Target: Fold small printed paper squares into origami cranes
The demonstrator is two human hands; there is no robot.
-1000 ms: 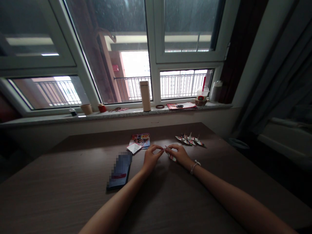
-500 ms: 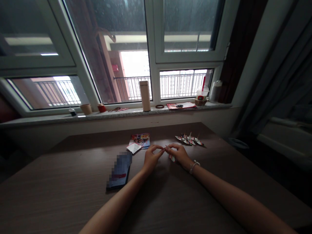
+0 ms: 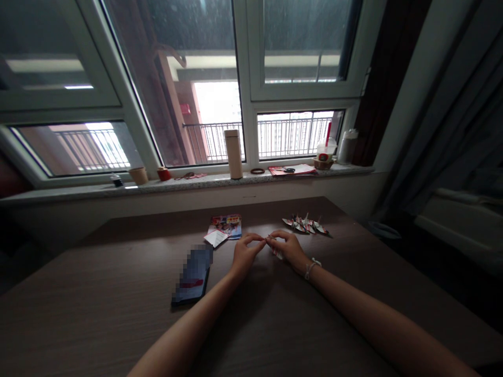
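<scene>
My right hand (image 3: 288, 249), with a light bracelet at its wrist, is closed on a small folded paper (image 3: 277, 253) with red and white stripes. Most of that paper is hidden under the fingers. Thumb and forefinger of my left hand (image 3: 245, 254) pinch together at the paper's tip, touching my right fingertips; the tip itself is too small to make out clearly. Just beyond my right hand, several folded paper cranes (image 3: 306, 224) lie in a row on the table. Left of my left hand is a white paper square (image 3: 216, 238), partly over a colourful printed leaflet (image 3: 228, 225).
A phone (image 3: 192, 277), partly blurred out, lies on the brown table (image 3: 98, 283) beside my left forearm. On the windowsill stand a tall bottle (image 3: 233, 155), a paper cup (image 3: 138, 176), scissors (image 3: 289, 170) on red-edged papers, a drink cup (image 3: 325, 152) with a straw and a pale flask (image 3: 348, 147).
Both hands keep nearly the same place and pinch. The folded paper beneath my right hand has shifted very slightly.
</scene>
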